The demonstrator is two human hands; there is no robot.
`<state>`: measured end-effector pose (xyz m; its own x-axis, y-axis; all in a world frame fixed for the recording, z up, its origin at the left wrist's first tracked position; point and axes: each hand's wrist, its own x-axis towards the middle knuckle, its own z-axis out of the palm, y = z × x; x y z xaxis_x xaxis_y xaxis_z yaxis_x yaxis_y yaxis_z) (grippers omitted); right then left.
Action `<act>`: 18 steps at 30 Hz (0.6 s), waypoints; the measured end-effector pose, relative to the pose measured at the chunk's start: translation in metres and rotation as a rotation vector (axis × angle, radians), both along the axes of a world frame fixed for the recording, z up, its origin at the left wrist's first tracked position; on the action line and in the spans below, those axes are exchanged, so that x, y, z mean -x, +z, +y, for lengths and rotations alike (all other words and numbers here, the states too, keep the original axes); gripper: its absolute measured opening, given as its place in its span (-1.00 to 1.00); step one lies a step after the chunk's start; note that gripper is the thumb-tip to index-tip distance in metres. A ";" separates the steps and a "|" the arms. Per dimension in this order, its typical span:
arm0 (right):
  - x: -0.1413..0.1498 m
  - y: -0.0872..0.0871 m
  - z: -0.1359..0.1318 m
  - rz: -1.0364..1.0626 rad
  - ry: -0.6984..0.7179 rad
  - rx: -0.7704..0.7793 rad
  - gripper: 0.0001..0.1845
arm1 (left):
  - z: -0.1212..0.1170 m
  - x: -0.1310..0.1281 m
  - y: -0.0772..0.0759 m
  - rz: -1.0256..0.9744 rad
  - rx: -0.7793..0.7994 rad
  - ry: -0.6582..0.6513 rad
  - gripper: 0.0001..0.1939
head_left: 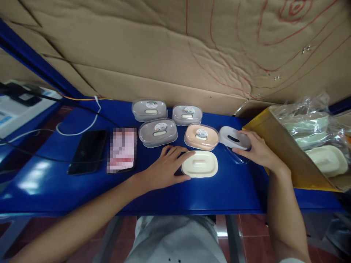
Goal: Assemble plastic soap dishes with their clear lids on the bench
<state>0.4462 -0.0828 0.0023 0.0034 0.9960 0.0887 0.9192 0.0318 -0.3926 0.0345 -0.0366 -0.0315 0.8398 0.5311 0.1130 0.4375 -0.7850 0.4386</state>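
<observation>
A cream oval soap dish [200, 164] lies on the blue table in front of me. My left hand [168, 164] grips its left end, thumb at the near side and index finger at the far side. Farther right, my right hand [256, 148] has fingers and thumb around a grey oval soap-dish piece [229, 139] with a dark slot in its middle. Below that piece a clear plastic cover [236, 156] shows partly on the table. Just behind the cream dish sits a peach soap dish [201, 137] with a clear lid and a round sticker.
Several grey lidded soap dishes [158, 132] stand toward the back. Left of them lie a phone with a lit screen [122, 150] and a dark phone [87, 151], with cables nearby. An open carton [296, 160] at right holds bagged dishes. A cardboard wall [153, 47] closes the back.
</observation>
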 end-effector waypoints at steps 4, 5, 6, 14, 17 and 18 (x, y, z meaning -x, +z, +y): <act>-0.005 0.015 -0.013 0.182 0.014 0.053 -0.21 | 0.003 0.000 0.001 -0.019 0.043 0.001 -0.17; -0.004 0.020 -0.017 0.218 0.056 0.071 -0.22 | 0.003 0.000 0.002 -0.022 0.062 -0.008 -0.15; -0.001 0.024 -0.021 0.244 0.121 0.091 -0.23 | 0.003 0.000 0.003 -0.023 0.077 -0.019 -0.12; 0.101 0.009 -0.031 0.134 0.506 0.176 -0.23 | 0.000 0.001 -0.001 -0.035 0.062 -0.012 0.10; 0.119 -0.004 -0.031 0.066 0.500 0.143 -0.14 | 0.001 0.002 -0.003 -0.040 0.037 0.003 0.08; 0.121 -0.006 -0.031 0.046 0.508 0.127 -0.11 | 0.001 0.003 -0.004 -0.043 0.021 0.006 0.06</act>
<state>0.3256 -0.1136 -0.0035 -0.4815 0.8762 -0.0212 0.7819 0.4185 -0.4620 0.0320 -0.0353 -0.0353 0.8314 0.5384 0.1372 0.4223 -0.7729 0.4736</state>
